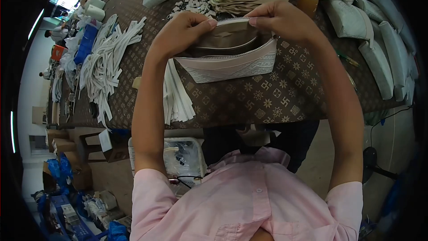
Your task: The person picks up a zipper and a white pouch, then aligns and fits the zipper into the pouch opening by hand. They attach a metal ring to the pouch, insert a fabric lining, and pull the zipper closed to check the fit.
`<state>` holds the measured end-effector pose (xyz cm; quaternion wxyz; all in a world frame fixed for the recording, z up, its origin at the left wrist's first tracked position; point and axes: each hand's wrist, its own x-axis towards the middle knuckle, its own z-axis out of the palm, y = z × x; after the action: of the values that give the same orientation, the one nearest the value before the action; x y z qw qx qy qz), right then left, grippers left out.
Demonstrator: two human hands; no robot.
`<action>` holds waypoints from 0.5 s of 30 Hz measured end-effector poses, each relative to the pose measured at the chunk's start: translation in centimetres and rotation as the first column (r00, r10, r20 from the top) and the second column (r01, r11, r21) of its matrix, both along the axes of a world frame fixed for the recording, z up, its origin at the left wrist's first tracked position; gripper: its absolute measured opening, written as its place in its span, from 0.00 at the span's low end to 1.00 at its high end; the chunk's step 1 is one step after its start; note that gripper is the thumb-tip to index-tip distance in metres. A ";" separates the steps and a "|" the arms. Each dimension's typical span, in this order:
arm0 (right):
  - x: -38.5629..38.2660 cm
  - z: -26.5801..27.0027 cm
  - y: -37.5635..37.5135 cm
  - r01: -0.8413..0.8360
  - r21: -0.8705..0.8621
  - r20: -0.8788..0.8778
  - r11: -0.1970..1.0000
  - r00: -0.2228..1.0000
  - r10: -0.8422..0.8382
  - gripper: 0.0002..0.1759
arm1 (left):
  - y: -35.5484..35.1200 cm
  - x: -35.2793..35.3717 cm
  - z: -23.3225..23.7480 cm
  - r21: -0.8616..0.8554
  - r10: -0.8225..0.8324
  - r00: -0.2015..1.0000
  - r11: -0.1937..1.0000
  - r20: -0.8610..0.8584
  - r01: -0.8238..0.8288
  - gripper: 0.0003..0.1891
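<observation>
My left hand [183, 31] and right hand [285, 20] each pinch the pouch [232, 64] by its upper zipper edge, holding it open over the surface [267, 100] (soft, light, probably floppy, so the firmer zipper rim suits my grip).

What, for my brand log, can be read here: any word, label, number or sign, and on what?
No text is readable in this view.
Zip pouch, pinched open by the left hand and right hand: no label or brand shows.
Tablecloth: only ornamental motifs, no letters.
Orange-tipped bottle: no label visible.
White sheet on the floor carton: too blurred to read.
</observation>
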<state>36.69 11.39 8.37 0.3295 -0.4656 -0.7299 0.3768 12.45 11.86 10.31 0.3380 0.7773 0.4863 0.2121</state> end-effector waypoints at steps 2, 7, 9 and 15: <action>0.1 1.2 0.8 -0.084 0.010 0.216 0.996 0.973 0.080 0.15 | 0.6 0.0 -1.1 0.064 0.011 1.000 0.998 0.028 -0.013 0.18; 0.9 -1.3 1.1 -0.113 0.133 0.052 0.985 0.993 0.107 0.14 | 1.0 -0.6 -1.7 0.086 0.075 0.997 0.993 0.021 -0.077 0.16; 1.3 -1.7 1.0 -0.125 0.067 -0.041 0.990 0.991 0.128 0.14 | 0.7 -1.3 -2.0 0.102 -0.025 0.992 0.995 0.122 0.012 0.14; 1.7 -1.7 1.0 -0.184 0.123 -0.038 0.975 0.981 0.189 0.14 | -1.7 -1.7 -1.5 0.182 -0.011 0.989 0.983 0.146 -0.016 0.13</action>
<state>38.36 12.37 6.68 0.3378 -0.3651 -0.7830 0.3734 10.78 10.12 8.86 0.2996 0.7869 0.4396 0.3128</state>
